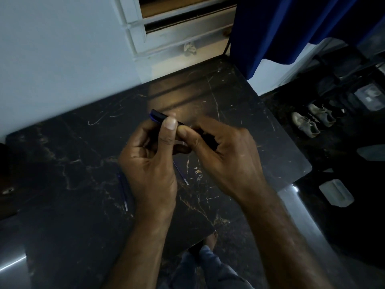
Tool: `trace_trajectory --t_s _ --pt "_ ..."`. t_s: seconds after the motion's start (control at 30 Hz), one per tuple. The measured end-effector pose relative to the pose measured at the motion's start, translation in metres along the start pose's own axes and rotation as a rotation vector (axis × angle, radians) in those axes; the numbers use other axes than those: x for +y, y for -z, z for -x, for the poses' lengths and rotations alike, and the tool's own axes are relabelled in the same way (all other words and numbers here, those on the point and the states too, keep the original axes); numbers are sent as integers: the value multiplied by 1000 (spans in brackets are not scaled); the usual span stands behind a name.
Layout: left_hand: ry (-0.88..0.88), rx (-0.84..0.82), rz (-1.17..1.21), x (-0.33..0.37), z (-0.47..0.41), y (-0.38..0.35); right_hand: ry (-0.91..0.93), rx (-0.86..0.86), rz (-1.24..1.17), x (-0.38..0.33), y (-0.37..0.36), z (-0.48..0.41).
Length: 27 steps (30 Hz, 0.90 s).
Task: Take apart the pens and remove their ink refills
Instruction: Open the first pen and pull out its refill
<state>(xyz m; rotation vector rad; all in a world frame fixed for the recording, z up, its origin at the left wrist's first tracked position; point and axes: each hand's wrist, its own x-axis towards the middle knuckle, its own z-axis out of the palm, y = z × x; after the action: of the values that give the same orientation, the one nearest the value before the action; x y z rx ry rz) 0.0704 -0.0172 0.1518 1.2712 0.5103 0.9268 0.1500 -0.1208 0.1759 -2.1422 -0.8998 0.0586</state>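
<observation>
Together, the left hand (150, 161) and right hand (227, 155) pinch a dark pen (161, 117) between their fingers (169, 130) above the marble surface (73, 163), two refills (180, 172) lying below.

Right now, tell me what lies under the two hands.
Under the left hand and right hand, two thin refills lie on the dark table. Their upper ends are covered by the hands.

Looking like a home, dim rm, black marble top (239, 105) sitting vs pale wall (62, 59), white window frame (166, 32) w/ blue curtain (291, 28) hanging, shoes (306, 125) lying on dark floor (312, 215)
</observation>
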Motion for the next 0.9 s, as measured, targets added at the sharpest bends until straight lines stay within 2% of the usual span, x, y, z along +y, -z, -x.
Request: trace_trajectory --t_s 0.1,0.17,0.2,0.33,0.43,0.53,0.63,0.73,0.9 --pt "115 71 149 -8 -10 13 -10 -56 -16 9 6 1" --pt "266 104 294 -26 -20 29 -43 -82 -181 15 10 5" --pt "322 107 288 -40 -21 38 -65 -99 -280 18 11 9" --pt "413 -6 -170 -109 -4 60 -166 -121 -552 27 5 20" --pt "356 -194 -558 -151 -3 64 -221 -133 -627 30 -2 23" --pt "301 -380 -719 -173 -11 59 -235 -118 -653 33 -6 26" --pt "51 -538 -968 -191 -13 57 -224 -103 -653 35 -7 30" --pt "-83 -546 -1149 -205 -16 58 -243 -103 -657 37 -6 36" --pt "-153 -607 -1231 -205 -22 61 -303 -114 -663 43 -5 44"
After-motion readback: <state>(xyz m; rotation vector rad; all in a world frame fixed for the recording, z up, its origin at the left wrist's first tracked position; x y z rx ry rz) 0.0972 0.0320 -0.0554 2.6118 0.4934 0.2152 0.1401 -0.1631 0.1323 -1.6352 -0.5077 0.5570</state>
